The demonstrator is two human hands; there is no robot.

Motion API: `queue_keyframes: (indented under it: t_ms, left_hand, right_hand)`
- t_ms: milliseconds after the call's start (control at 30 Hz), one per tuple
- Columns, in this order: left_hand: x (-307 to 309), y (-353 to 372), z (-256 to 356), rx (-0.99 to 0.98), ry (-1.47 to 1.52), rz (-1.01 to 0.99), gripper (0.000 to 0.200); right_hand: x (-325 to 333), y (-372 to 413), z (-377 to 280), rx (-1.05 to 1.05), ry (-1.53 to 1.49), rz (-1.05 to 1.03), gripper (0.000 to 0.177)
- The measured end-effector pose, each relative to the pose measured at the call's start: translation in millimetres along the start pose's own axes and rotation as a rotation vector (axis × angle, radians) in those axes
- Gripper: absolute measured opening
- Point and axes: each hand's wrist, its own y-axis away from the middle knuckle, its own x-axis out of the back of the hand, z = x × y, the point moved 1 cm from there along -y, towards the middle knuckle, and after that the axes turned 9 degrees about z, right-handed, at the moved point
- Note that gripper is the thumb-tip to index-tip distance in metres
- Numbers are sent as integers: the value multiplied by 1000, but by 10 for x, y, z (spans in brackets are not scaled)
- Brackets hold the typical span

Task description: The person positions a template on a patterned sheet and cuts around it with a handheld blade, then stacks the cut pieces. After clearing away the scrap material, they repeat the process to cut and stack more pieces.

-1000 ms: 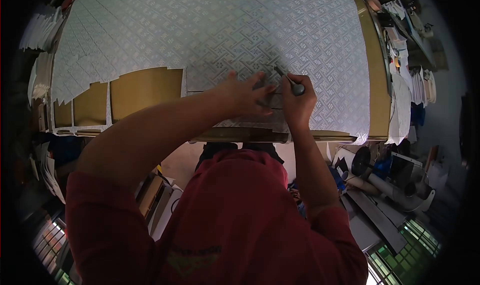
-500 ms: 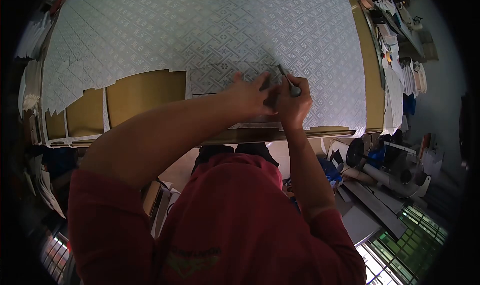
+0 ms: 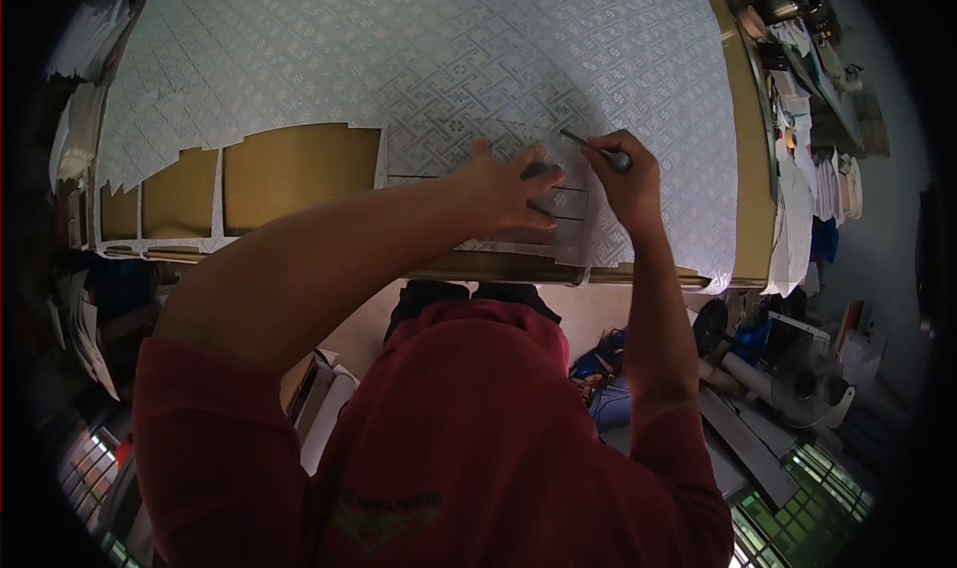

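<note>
Where our left hand [image 3: 513, 189] spreads: fingers fanned wide, palm down over the patterned sheet [image 3: 449, 60], gripping nothing; we cannot tell how firmly it presses.
Right hand [image 3: 630, 181]: curled narrow around a slim tool [image 3: 618, 159], thumb and fingers pinched near its knob, just beside our left fingers at the near side of the table.
Tool: a thin, straight, dark shaft with a rounded grey knob; its tip points away and leftward over the sheet, and we cannot tell whether it touches.
Patterned sheet: pale silvery grey with a slight sheen, figured with interlocking bars and small flowers; it lies flat across the table, its near left edge jagged and stepped.
Dark lines [image 3: 424, 177]: thin and straight, on both sides of our left hand; whether cut or drawn we cannot tell.
Table [image 3: 299, 179]: golden brown and smooth, bared in three openings between narrow pale strips, and along the right side.
Shirt [image 3: 469, 399]: deep red cloth, softly creased.
Print [image 3: 389, 513]: dark lettering beside a green motif, upside down to us and too dim to read.
</note>
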Motion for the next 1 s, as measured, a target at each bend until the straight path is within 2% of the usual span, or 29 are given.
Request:
queue_keyframes:
  t_ms: [67,100,133,200,267,300,367,433,467,533,700,800,867,900,967,1000]
  left_hand:
    - [21,-22,10,1,-4,-35,51]
    - [44,-24,15,13,-1,-49,51]
    - [68,-22,20,19,0,-62,49]
    - [54,-81,25,45,6,-87,46]
    - [-47,-136,17,221,250,-118,46]
    - [-13,-119,29,248,260,-136,46]
    - [127,-104,61,95,90,-146,49]
    - [100,-79,40,81,68,-136,51]
    - [84,-60,35,50,43,-112,53]
    - [49,-48,30,59,54,-95,55]
    - [8,-27,30,111,96,-63,58]
    - [34,-58,51,111,166,-62,57]
    - [165,-122,38,213,280,-232,53]
    - [172,-125,40,221,281,-231,53]
    - [128,-111,32,111,155,-212,51]
    - [21,-116,38,123,157,-212,51]
  right_hand:
    - [124,-312,104,27,-104,-359,11]
    - [170,-476,95,-1,-39,-495,11]
    - [181,-597,72,-2,-54,-506,11]
    - [149,-793,62,21,-84,-682,11]
    - [24,-858,71,86,-122,-700,12]
    - [-60,-857,56,140,-144,-700,12]
    - [-272,-873,-127,112,-130,-758,13]
    - [-388,-930,-256,96,-107,-810,14]
    - [-420,-948,-303,164,-74,-805,12]
    - [-466,-959,-333,248,-48,-818,11]
    - [-431,-883,-184,158,-110,-765,13]
    - [-630,-857,-210,183,-175,-778,13]
    - [-918,-824,-350,246,-246,-793,13]
    - [-1060,-813,-441,305,-314,-795,14]
    - [-1275,-786,-576,290,-327,-822,14]
    - [-1341,-774,-619,264,-333,-848,14]
